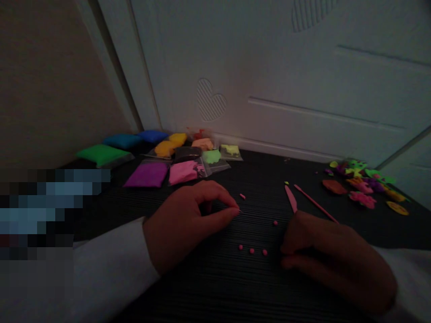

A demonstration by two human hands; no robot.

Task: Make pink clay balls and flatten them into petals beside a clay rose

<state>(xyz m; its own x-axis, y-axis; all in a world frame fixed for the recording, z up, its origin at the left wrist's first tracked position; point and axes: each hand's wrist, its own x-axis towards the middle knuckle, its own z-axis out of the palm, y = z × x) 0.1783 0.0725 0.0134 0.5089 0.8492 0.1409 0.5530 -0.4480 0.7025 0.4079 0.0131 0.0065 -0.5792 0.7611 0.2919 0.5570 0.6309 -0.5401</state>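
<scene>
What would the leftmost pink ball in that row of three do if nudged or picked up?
The leftmost pink ball would probably roll, being round on a flat black tabletop. It looks tiny beside the left hand, so likely very light. Its color resembles the soft-looking pink pouch, so pinching might squash it.

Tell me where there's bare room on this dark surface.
Bare patches: in front of the three pink balls, between your left hand and right hand; and between the pale-yellow bag and pink knife. Crowded: back left with bags, back right with flower shapes.
</scene>
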